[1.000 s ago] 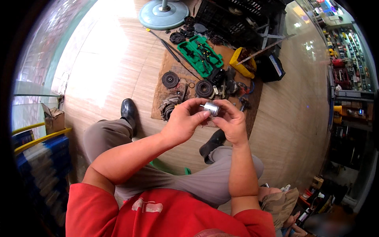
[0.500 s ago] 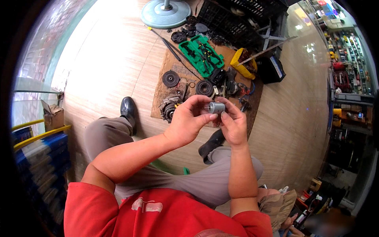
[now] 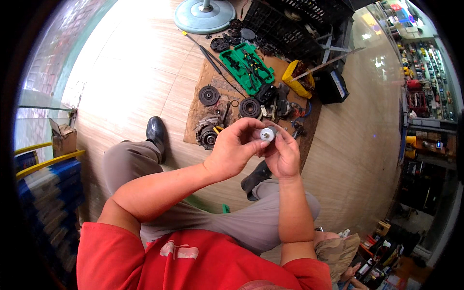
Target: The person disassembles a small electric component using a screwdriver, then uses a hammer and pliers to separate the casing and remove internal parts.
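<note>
A small silver cylindrical electric motor (image 3: 267, 134) is held up between my hands, its round end with the short shaft facing up toward me. My left hand (image 3: 234, 147) curls beside it, thumb at the motor's lower edge and forefinger at the upper left. From the right, my right hand (image 3: 284, 155) pinches the motor's body with thumb and fingers; part of the body is hidden behind them. Beyond my hands, a cardboard sheet (image 3: 193, 121) on the floor carries an alternator-like part (image 3: 207, 134) and two dark round pulleys, one a pulley (image 3: 209, 95) at the left.
A green tool case (image 3: 247, 68) lies open on the cardboard. Beside it stand a yellow container (image 3: 296, 79) and a black battery (image 3: 332, 86). Black crates (image 3: 280, 29) and a fan base (image 3: 205, 17) are farther off. Another person's leg (image 3: 338, 251) shows at lower right.
The motor has turned from lying sideways to showing its shaft end toward me. My right hand has shifted slightly left and down with it; my left hand stays nearly in place.
</note>
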{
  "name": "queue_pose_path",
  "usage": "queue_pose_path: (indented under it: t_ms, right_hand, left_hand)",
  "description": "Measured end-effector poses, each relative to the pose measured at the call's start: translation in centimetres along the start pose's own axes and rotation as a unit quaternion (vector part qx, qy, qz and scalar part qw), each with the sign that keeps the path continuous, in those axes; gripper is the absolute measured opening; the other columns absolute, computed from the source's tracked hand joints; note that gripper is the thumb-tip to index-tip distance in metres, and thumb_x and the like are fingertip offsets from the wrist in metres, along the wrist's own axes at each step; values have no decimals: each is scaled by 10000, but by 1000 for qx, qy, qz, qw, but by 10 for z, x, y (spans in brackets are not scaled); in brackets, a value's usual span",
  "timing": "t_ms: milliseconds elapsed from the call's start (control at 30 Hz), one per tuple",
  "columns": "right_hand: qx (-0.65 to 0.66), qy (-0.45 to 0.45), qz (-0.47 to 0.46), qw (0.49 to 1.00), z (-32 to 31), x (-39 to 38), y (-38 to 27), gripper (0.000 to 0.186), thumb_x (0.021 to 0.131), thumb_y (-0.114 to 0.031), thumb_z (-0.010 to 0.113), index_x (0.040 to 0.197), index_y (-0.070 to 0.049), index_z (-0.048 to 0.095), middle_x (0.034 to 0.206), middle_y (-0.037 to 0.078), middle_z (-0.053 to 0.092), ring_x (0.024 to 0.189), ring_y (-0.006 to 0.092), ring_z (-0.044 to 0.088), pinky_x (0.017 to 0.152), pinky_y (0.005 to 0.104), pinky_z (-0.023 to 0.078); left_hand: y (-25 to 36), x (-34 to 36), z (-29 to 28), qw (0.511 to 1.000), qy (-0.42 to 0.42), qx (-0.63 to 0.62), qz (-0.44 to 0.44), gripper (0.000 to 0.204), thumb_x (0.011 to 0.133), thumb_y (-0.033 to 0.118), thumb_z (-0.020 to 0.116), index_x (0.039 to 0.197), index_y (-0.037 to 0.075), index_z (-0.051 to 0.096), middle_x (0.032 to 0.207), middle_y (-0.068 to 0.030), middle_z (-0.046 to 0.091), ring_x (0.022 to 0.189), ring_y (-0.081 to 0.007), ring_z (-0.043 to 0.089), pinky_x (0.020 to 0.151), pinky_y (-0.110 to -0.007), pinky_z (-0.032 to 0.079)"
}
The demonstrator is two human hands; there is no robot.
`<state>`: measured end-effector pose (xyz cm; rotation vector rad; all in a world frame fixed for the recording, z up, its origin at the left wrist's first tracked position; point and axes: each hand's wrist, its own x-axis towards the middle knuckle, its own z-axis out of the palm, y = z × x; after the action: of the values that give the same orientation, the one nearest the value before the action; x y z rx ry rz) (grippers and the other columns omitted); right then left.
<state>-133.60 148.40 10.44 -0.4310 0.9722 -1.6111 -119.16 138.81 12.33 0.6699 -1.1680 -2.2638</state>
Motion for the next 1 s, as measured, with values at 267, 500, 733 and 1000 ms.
queue_pose_path:
  t_ms: [267, 500, 733, 1000]
  right_hand:
    - [15, 21, 15, 1000, 7, -1, 5, 383, 1028, -241, 458, 1296, 23, 524, 1070, 121, 640, 868, 199, 626, 668, 308, 521]
    - [29, 15, 16, 999, 5, 0, 9, 375, 1031, -243, 444, 1283, 21, 530, 1059, 125, 635, 860, 201, 621, 665, 311, 522]
    - [34, 15, 16, 999, 6, 0, 9, 368, 1030, -248, 449, 1260, 23, 545, 1049, 122, 641, 847, 199, 623, 666, 312, 517]
    - [21, 14, 4, 1000, 8, 1, 13, 360, 997, -254, 524, 1251, 0, 552, 1070, 110, 649, 857, 200, 625, 665, 311, 514]
  left_hand:
    - [-1, -1, 0, 999, 5, 37, -1, 330, 867, -48, 661, 1171, -10, 537, 915, -58, 636, 777, -126, 613, 669, -269, 513]
    - [0, -2, 0, 999, 7, 49, -1, 327, 870, -32, 667, 1171, -10, 541, 908, -55, 635, 766, -122, 611, 659, -264, 509]
    - [0, -2, -1, 1000, 4, 29, -11, 303, 888, -14, 653, 1171, -14, 545, 877, -41, 620, 748, -112, 593, 657, -257, 503]
    - [-2, -1, -4, 999, 1, -37, -36, 263, 927, 37, 622, 1174, -20, 551, 875, -40, 617, 752, -112, 593, 660, -259, 508]
